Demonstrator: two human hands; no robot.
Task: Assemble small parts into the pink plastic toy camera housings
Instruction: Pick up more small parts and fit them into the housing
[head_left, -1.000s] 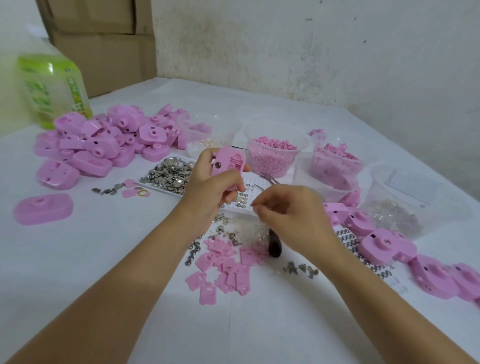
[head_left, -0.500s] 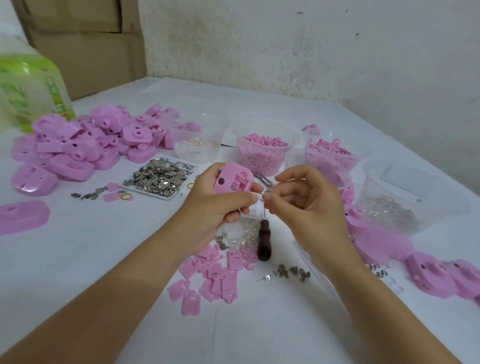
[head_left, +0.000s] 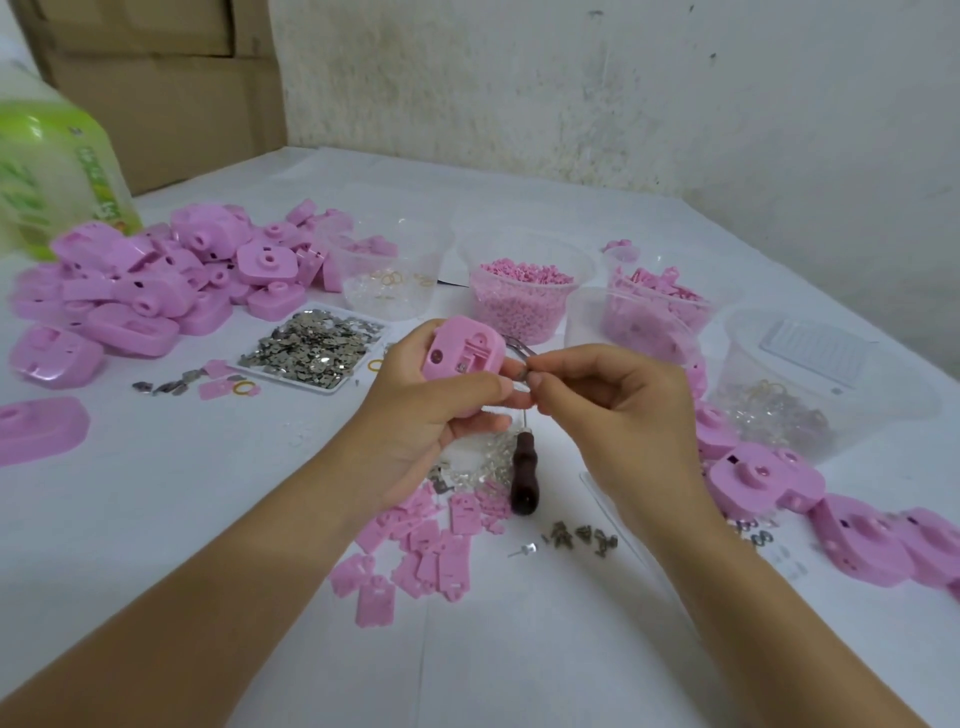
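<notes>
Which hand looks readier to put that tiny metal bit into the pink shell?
The right hand: it pinches the small metal piece beside the open face of the pink housing, while the left hand only grips that housing.

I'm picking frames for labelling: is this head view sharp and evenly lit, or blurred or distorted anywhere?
Head view: soft even light, faint shadows, no glare; the left hand and the pink housing it grips look sharp; the green bottle at the left edge is blurred; wide-angle stretch toward the corners.
</notes>
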